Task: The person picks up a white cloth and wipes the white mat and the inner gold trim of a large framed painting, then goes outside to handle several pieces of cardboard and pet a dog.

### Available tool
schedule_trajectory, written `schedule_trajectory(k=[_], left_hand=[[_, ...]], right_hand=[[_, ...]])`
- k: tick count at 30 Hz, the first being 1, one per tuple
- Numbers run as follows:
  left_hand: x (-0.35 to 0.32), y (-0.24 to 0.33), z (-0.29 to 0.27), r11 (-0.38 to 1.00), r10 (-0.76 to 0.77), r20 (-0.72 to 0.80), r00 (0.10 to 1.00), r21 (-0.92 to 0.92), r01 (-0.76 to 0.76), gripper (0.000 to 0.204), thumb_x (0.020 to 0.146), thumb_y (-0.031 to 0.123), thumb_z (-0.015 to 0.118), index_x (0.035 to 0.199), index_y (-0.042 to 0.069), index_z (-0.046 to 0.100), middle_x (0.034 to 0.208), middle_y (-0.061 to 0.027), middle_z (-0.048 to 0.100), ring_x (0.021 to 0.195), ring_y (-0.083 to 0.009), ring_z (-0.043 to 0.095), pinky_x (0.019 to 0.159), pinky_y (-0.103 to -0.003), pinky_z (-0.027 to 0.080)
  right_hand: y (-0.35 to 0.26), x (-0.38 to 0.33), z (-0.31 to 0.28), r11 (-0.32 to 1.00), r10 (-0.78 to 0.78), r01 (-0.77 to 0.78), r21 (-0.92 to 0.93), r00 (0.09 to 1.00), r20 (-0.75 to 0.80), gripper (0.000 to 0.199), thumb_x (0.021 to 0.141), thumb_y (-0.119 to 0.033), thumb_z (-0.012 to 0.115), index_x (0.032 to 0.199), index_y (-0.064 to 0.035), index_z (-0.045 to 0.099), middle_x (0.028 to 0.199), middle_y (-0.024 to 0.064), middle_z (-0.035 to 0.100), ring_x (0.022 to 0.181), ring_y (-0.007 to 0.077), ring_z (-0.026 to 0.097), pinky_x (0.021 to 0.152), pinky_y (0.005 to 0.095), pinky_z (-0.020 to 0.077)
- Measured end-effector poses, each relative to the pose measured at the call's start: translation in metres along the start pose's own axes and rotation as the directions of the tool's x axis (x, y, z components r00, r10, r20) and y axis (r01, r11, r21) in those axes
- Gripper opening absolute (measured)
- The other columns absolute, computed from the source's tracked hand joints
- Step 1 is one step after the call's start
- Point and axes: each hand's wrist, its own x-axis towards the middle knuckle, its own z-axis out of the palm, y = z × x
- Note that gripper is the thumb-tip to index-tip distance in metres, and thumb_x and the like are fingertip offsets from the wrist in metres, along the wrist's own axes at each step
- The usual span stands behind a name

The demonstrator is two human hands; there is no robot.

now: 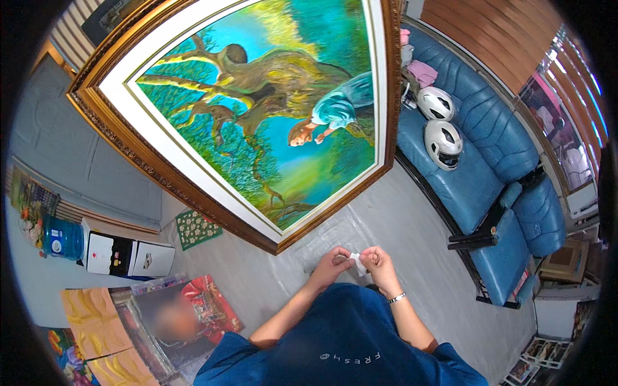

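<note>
Pinching a small white piece (359,264), the left hand (333,264) and right hand (378,265) meet above the grey floor (412,225), on the wearer's side of the gilt-framed painting (270,109) and a little right of its nearest corner. From where I'm standing, thumb and fingers are together on each hand, clamped on that white scrap from opposite sides. I'd judge the work to be partway: the piece is already in both hands' grip and not yet set down, and neither hand touches the painting. Whether any folding or parting of it is finished, I can't tell; the fingers cover too much. What shows of it seems to run away from the painting, one end up between the fingertips, the other drooping back toward the wearer; its full long axis is hidden. Right of the painting, a blue sofa (460,199) carries two white helmets (443,145).
</note>
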Motion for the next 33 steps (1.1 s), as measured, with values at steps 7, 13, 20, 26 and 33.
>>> schedule_trajectory(k=[7, 13, 20, 26, 33], left_hand=[[0.024, -0.032, 0.094, 0.998, 0.068, -0.051, 0.996, -0.013, -0.069, 0.015, 0.091, 0.006, 0.063, 0.103, 0.005, 0.054, 0.098, -0.0049, 0.064, 0.09, -0.0105, 0.061, 0.081, -0.026, 0.05], [0.052, -0.098, 0.227, 0.97, 0.132, 0.021, 0.991, 0.205, -0.133, 0.018, 0.088, 0.003, 0.067, 0.104, 0.004, 0.058, 0.089, 0.0008, 0.062, 0.082, -0.0057, 0.058, 0.073, -0.022, 0.047], [0.071, -0.133, 0.338, 0.983, 0.029, 0.31, 0.95, 0.165, -0.084, 0.023, 0.093, 0.01, 0.062, 0.115, 0.002, 0.058, 0.097, -0.0011, 0.063, 0.093, -0.008, 0.059, 0.08, -0.023, 0.049], [0.094, -0.134, 0.421, 0.983, -0.155, 0.297, 0.942, 0.146, 0.115, 0.033, 0.1, 0.023, 0.051, 0.127, 0.003, 0.052, 0.113, -0.0037, 0.058, 0.106, -0.0104, 0.054, 0.088, -0.027, 0.048], [0.156, -0.19, 0.519, 0.901, -0.408, 0.511, 0.757, 0.361, 0.242, 0.025, 0.097, 0.02, 0.057, 0.112, 0.001, 0.063, 0.098, -0.0025, 0.064, 0.09, -0.0103, 0.059, 0.083, -0.026, 0.049]], right_hand=[[0.012, -0.047, -0.089, 0.992, -0.086, 0.079, 0.097, 0.994, 0.072, 0.019, 0.096, -0.013, 0.057, 0.11, -0.0001, 0.055, 0.095, 0.0056, 0.064, 0.084, 0.0099, 0.061, 0.07, 0.0243, 0.0518], [0.039, -0.1, -0.221, 0.955, -0.051, 0.043, 0.292, 0.999, 0.019, 0.025, 0.091, 0.001, 0.059, 0.115, 0.0005, 0.052, 0.096, 0.0074, 0.065, 0.083, 0.0121, 0.063, 0.068, 0.0241, 0.054], [0.045, -0.155, -0.336, 0.896, -0.129, 0.237, 0.376, 0.948, -0.29, 0.016, 0.087, 0.008, 0.057, 0.102, 0.0016, 0.061, 0.091, 0.0087, 0.066, 0.077, 0.0131, 0.063, 0.064, 0.0251, 0.0538], [0.05, -0.179, -0.403, 0.892, -0.167, 0.34, 0.3, 0.862, -0.479, 0.012, 0.088, 0.007, 0.057, 0.098, 0.0011, 0.063, 0.089, 0.0061, 0.065, 0.08, 0.0094, 0.06, 0.071, 0.0232, 0.0481], [0.083, -0.221, -0.488, 0.952, -0.177, 0.302, 0.055, 0.686, -0.705, 0.007, 0.092, -0.003, 0.06, 0.096, -0.001, 0.056, 0.09, 0.0028, 0.059, 0.076, 0.0077, 0.055, 0.067, 0.0227, 0.0453]])
